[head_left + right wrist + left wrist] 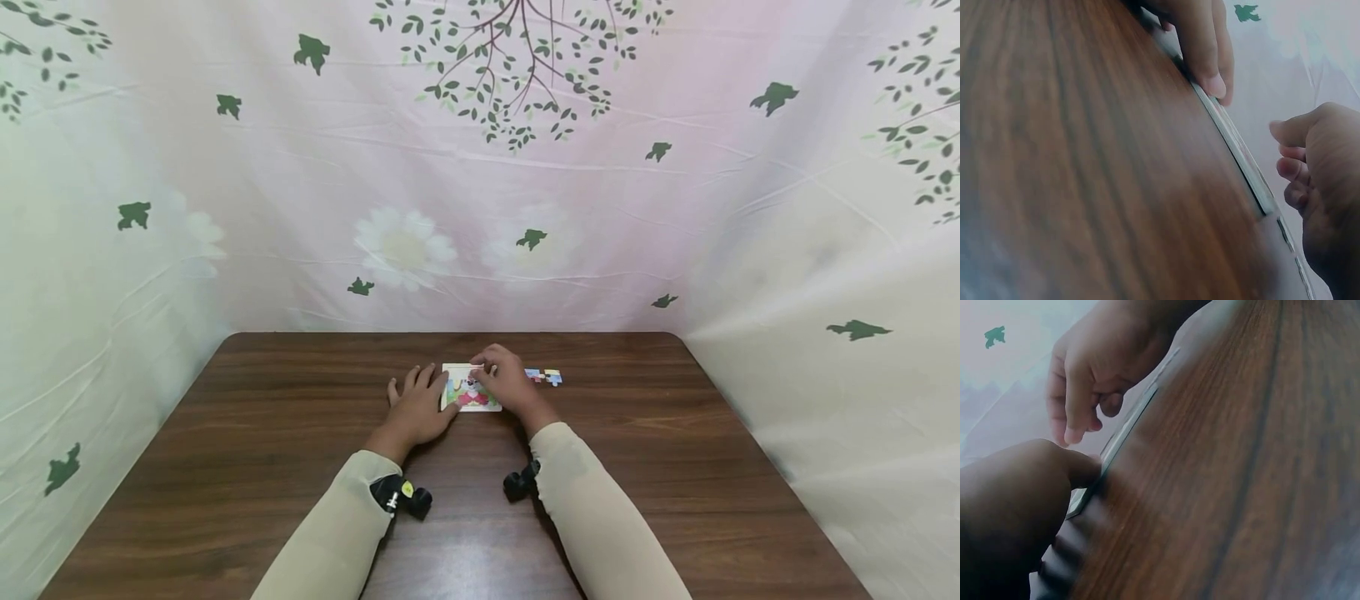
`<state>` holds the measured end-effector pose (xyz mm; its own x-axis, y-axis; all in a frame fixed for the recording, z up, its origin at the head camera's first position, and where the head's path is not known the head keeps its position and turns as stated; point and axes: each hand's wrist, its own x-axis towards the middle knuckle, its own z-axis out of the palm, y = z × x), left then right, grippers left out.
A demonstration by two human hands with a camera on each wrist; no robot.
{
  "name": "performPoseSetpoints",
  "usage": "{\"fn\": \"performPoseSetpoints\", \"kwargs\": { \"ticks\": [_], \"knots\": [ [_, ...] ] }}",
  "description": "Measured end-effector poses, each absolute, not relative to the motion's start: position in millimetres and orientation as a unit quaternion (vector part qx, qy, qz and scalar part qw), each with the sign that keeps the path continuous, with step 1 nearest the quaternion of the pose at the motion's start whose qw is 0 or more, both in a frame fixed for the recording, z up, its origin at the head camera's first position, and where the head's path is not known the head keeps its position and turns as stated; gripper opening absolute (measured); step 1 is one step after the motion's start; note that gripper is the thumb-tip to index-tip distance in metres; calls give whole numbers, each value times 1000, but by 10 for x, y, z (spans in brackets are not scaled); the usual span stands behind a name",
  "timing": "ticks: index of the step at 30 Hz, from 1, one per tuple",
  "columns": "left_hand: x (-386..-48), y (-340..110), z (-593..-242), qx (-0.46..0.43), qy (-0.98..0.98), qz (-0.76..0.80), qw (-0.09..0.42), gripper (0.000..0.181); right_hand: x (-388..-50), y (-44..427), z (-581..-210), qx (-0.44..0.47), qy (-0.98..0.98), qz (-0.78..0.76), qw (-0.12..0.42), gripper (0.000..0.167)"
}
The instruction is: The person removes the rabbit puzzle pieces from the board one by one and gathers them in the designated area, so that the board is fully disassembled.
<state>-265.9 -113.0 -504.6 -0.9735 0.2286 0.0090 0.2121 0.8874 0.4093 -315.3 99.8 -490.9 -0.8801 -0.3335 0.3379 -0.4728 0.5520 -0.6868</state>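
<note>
- Puzzle board: flat on the table, toward the far edge and between the two hands. White border, colorful cartoon print, partly covered by the right hand.
- Left hand: fingers spread at the board's left side, thumb resting on its near edge. Not wrapped around anything.
- Right hand: above the board's right part, fingers bent. Both wrist views show its fingertips raised off the board. Can't tell if it's pinching a piece; too small and blurred.
- Puzzle pieces: lying flat just right of the board, past the right hand, blue and yellow visible. Can't tell if they interlock.
- Both arms: light sleeves, black camera at each wrist.
- Behind the table: pale cloth with leaf, bird and daisy prints.
</note>
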Motion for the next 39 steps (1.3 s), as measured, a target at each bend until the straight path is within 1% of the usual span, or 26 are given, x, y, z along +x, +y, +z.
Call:
{"fn": "performPoseSetpoints", "kwargs": {
  "ticks": [3, 11, 17, 20, 27, 34, 39],
  "knots": [
    [-2653, -1129, -5049, 114, 972, 206, 14, 73, -3159, 951, -4911, 241, -883, 396, 71, 18],
    [-2617, -1128, -5000, 112, 974, 199, 2, 71, -3176, 895, -4927, 237, -893, 381, -1, 16],
    [-2623, -1124, -5016, 113, 973, 199, -1, 73, -3169, 869, -4918, 223, -898, 379, -28, 17],
    [-2641, -1127, -5041, 114, 972, 206, 1, 75, -3157, 860, -4907, 216, -897, 383, -37, 16],
    [-2663, -1137, -5057, 118, 970, 212, 4, 77, -3152, 830, -4883, 225, -900, 372, -28, 14],
    [-2678, -1139, -5068, 114, 970, 212, 11, 78, -3148, 789, -4835, 227, -904, 360, -43, 13],
    [-2685, -1151, -5092, 115, 970, 215, 10, 78, -3130, 777, -4832, 221, -901, 371, -43, 14]
  ]
}}
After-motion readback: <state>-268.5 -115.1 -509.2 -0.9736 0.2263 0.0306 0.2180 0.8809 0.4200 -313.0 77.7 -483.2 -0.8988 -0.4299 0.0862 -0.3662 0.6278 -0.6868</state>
